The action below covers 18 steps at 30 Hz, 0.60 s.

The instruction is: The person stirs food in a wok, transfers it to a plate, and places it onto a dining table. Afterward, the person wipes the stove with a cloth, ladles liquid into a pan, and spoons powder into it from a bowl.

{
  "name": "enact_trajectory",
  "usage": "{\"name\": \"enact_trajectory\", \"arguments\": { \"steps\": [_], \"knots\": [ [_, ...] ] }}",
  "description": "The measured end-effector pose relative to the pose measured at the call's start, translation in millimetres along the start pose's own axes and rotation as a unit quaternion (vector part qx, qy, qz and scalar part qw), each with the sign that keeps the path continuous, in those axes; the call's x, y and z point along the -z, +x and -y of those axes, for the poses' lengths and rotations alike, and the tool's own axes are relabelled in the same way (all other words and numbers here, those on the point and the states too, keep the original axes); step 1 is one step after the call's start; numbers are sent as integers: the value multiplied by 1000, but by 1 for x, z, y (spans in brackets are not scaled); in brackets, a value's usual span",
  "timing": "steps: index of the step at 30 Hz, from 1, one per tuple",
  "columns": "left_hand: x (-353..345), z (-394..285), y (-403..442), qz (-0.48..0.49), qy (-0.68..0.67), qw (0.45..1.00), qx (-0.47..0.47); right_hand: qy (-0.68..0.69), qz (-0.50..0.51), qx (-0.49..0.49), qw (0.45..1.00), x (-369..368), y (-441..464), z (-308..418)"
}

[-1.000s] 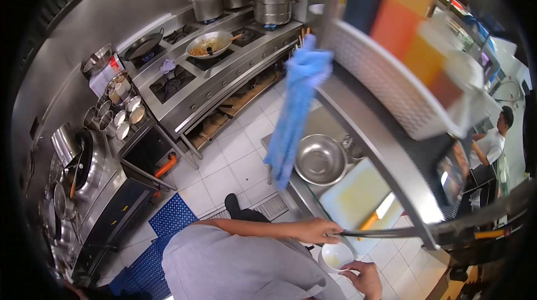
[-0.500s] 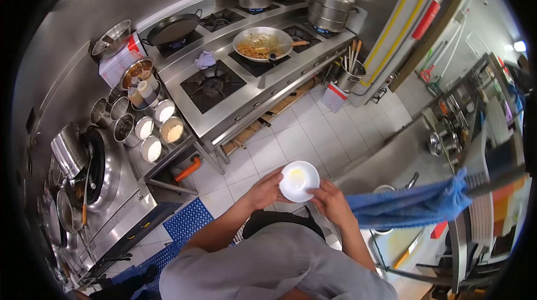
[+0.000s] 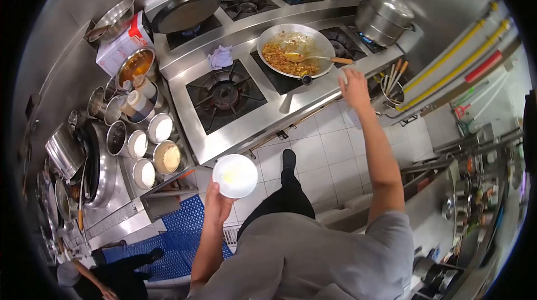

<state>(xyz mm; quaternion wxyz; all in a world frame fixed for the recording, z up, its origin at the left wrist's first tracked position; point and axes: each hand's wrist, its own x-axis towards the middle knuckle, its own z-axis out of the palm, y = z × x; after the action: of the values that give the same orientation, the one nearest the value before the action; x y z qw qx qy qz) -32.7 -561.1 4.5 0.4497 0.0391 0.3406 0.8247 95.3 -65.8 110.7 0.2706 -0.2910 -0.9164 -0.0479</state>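
My left hand grips a white bowl by its near edge, with a little something pale yellow at the bottom. Stretched out toward the stove, my right hand is empty with its fingers apart. Just beyond those fingers is the wooden-handled ladle, and I see a gap between them. The ladle rests in a wide pan of reddish-brown chopped food on a burner. The pan's own handle points toward me.
An unused burner and a crumpled cloth lie left of the pan. Sauce bottles and metal tubs of white powder stand at left. A steamer pot sits over a flame. Another person is at lower left.
My right hand has let go of the bowl and reached forward to the stove. The bowl, in my left hand, has moved left. I have stepped nearer the stove.
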Motion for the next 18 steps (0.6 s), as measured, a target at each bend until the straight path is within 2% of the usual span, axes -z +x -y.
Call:
{"name": "enact_trajectory", "arguments": {
  "steps": [1,2,4,5,6,7,8,10,12,14,18],
  "knots": [
    [-4,4,13,-27,-10,999,-22,-59,-3,-6,998,-31,30,-32],
    [-8,5,26,-56,-18,997,-43,-48,6,-1,999,-62,53,-61],
    [-22,14,54,-90,7,995,-52,-224,-63,71,970,-119,89,-111],
    [-37,19,65,-129,1,988,-86,-214,-49,71,973,-131,103,-123],
    [-51,24,77,-165,-5,979,-123,-153,149,-8,977,-139,117,-136],
    [-69,27,92,-194,-14,971,-137,-89,336,-83,934,-146,136,-144],
    [-84,29,105,-203,-14,970,-135,-87,344,-78,932,-149,146,-150],
    [-106,38,134,-215,-37,962,-163,5,398,-18,917,-150,149,-163],
    [-116,46,159,-234,-49,959,-153,29,413,8,910,-138,153,-168],
    [-125,48,185,-222,-49,963,-146,-8,304,87,949,-127,151,-175],
    [-137,44,228,-242,-17,961,-131,-99,283,82,951,-78,148,-180]
  ]
}}
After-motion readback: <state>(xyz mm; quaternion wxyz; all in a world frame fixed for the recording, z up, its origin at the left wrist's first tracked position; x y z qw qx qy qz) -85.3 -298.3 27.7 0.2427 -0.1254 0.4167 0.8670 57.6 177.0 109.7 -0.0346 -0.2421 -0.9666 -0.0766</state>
